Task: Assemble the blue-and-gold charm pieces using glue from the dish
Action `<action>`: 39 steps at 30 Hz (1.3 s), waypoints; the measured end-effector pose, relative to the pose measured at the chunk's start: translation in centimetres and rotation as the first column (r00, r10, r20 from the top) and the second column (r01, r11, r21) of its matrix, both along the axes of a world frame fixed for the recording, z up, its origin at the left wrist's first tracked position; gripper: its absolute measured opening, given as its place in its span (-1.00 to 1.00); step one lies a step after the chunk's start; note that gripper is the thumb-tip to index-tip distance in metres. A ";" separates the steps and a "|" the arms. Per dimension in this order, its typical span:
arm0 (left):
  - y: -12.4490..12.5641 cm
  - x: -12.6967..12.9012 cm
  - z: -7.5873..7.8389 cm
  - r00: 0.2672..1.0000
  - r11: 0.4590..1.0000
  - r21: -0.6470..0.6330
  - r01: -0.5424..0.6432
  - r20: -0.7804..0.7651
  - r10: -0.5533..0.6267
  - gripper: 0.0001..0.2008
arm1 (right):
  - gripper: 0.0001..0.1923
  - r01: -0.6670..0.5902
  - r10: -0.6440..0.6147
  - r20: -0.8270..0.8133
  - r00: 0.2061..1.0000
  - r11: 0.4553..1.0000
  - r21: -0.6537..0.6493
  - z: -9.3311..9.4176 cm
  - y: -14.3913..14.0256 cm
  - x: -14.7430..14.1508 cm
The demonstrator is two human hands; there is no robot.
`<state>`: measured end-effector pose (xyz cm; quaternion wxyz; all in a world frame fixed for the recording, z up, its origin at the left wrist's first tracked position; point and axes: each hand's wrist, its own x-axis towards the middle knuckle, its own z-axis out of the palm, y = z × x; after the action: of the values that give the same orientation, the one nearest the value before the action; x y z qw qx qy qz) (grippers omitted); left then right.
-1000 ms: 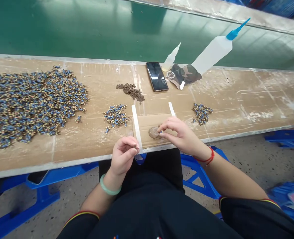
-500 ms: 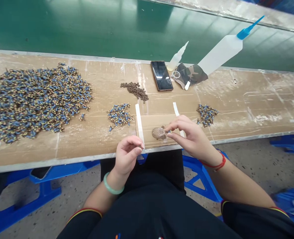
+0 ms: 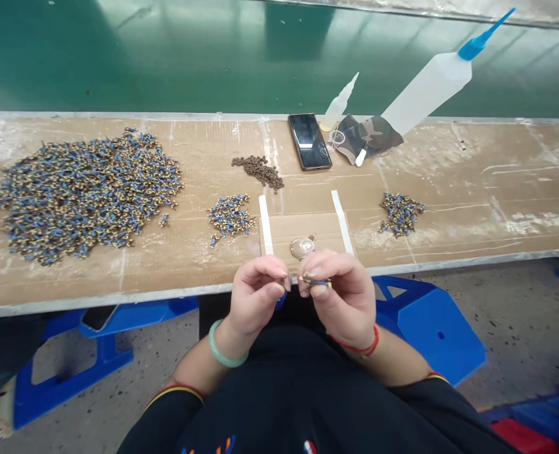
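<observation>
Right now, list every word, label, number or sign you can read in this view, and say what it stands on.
None can be read.
Phone: screen dark, no text.
Large squeeze bottle and small dropper bottle: no label shows.
Black shirt: coloured marks at the bottom edge, cut off and unreadable.
Small part in the right hand, beside the left hand: too small to tell.

We see through one camera on the person's head. It looks forward and down, close to the two hands at the near edge of the long table (image 3: 118, 277). Farther off, it takes in the green belt (image 3: 189, 57) behind.
</observation>
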<state>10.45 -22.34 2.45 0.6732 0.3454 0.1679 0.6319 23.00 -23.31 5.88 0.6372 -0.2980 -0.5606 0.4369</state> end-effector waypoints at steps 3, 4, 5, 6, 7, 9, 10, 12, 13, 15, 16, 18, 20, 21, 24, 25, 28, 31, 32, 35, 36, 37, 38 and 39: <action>-0.2 0.1 0.6 1.000 0.999 0.043 -0.019 -0.001 0.019 -0.87 | -0.88 -0.031 0.029 -0.062 0.998 0.999 -0.019 -0.6 -0.3 -0.4; -0.2 0.1 0.7 1.000 0.998 0.057 -0.026 -0.002 0.026 -0.89 | -0.88 -0.039 0.038 -0.066 0.997 0.999 -0.025 -0.6 -0.3 -0.4; -0.3 0.1 0.7 0.999 0.997 0.068 -0.035 -0.007 0.035 -0.90 | -0.88 -0.042 0.040 -0.064 0.997 0.999 -0.029 -0.6 -0.4 -0.4; -0.4 0.1 0.8 0.999 0.996 0.076 -0.047 -0.019 0.048 -0.91 | -0.88 -0.043 0.041 -0.060 0.997 0.999 -0.032 -0.5 -0.5 -0.3; -0.4 0.1 0.8 0.997 0.995 0.083 -0.062 -0.036 0.065 -0.91 | -0.88 -0.043 0.041 -0.055 0.998 0.999 -0.033 -0.5 -0.5 -0.2; -0.6 0.0 0.8 0.991 0.991 0.098 -0.095 -0.084 0.103 -0.90 | -0.88 -0.050 0.049 -0.051 0.998 0.998 -0.032 -0.3 -0.6 -0.1; -0.7 -0.1 0.7 0.987 0.988 0.108 -0.110 -0.107 0.122 -0.90 | -0.88 -0.056 0.054 -0.053 0.997 0.998 -0.031 -0.3 -0.6 -0.1; -0.8 -0.3 0.7 0.978 0.982 0.131 -0.136 -0.141 0.154 -0.90 | -0.88 -0.062 0.060 -0.065 0.996 0.998 -0.031 -0.2 -0.7 -0.2; -0.8 -0.3 0.7 0.975 0.979 0.141 -0.144 -0.152 0.165 -0.90 | -0.88 -0.063 0.061 -0.070 0.996 0.997 -0.033 -0.2 -0.7 -0.2; -0.9 -0.4 0.7 0.971 0.975 0.161 -0.151 -0.162 0.177 -0.91 | -0.89 -0.069 0.066 -0.077 0.995 0.997 -0.037 -0.1 -0.7 -0.3; -0.9 -0.4 0.7 0.970 0.973 0.171 -0.152 -0.164 0.181 -0.91 | -0.89 -0.074 0.071 -0.078 0.994 0.997 -0.038 0.0 -0.7 -0.3; -0.9 -0.4 0.7 0.969 0.971 0.188 -0.150 -0.166 0.182 -0.91 | -0.90 -0.083 0.080 -0.081 0.994 0.996 -0.041 0.1 -0.7 -0.4; -0.9 -0.4 0.7 0.970 0.969 0.200 -0.143 -0.167 0.177 -0.90 | -0.91 -0.088 0.084 -0.088 0.993 0.995 -0.041 0.2 -0.7 -0.4; -0.9 -0.4 0.7 0.971 0.969 0.203 -0.138 -0.167 0.173 -0.90 | -0.91 -0.089 0.085 -0.092 0.992 0.995 -0.039 0.2 -0.7 -0.4; -0.9 -0.4 0.8 0.972 0.969 0.211 -0.130 -0.165 0.166 -0.88 | -0.91 -0.086 0.083 -0.089 0.993 0.996 -0.031 0.2 -0.7 -0.3; -0.9 -0.4 0.8 0.972 0.968 0.214 -0.131 -0.164 0.168 -0.87 | -0.91 -0.082 0.080 -0.082 0.993 0.996 -0.031 0.2 -0.7 -0.2; -0.9 -0.3 0.9 0.970 0.965 0.219 -0.141 -0.166 0.180 -0.87 | -0.91 -0.068 0.067 -0.055 0.996 0.998 -0.019 0.0 -0.7 -0.2; -0.9 -0.3 0.8 0.965 0.960 0.226 -0.163 -0.166 0.203 -0.86 | -0.92 -0.054 0.054 -0.044 0.998 0.998 0.013 0.1 -0.6 -0.2; -1.0 -0.3 0.7 0.962 0.958 0.227 -0.174 -0.168 0.215 -0.86 | -0.92 -0.047 0.048 -0.045 0.998 0.999 0.022 0.1 -0.5 -0.3; -1.3 -0.1 0.7 0.948 0.955 0.208 -0.214 -0.190 0.254 -0.85 | -0.93 -0.016 0.018 -0.040 0.999 0.999 0.047 0.1 -0.3 -0.5; -1.4 0.0 0.8 0.944 0.955 0.193 -0.224 -0.200 0.262 -0.85 | -0.93 0.001 0.001 -0.038 0.999 0.998 0.059 0.1 -0.3 -0.6; -1.6 0.1 0.9 0.941 0.957 0.176 -0.233 -0.207 0.267 -0.86 | -0.93 0.020 -0.017 -0.036 0.999 0.997 0.073 -0.1 -0.2 -0.7; -1.8 0.2 1.1 0.942 0.960 0.153 -0.234 -0.211 0.263 -0.85 | -0.92 0.039 -0.036 -0.035 0.999 0.995 0.086 -0.2 -0.2 -0.7; -2.0 0.3 1.2 0.944 0.966 0.128 -0.226 -0.214 0.250 -0.84 | -0.90 0.057 -0.054 -0.035 0.998 0.993 0.101 -0.5 -0.1 -0.8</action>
<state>10.79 -24.31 3.69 0.5497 0.4266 0.2524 0.6724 22.24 -23.43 5.42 0.6724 -0.2737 -0.5634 0.3945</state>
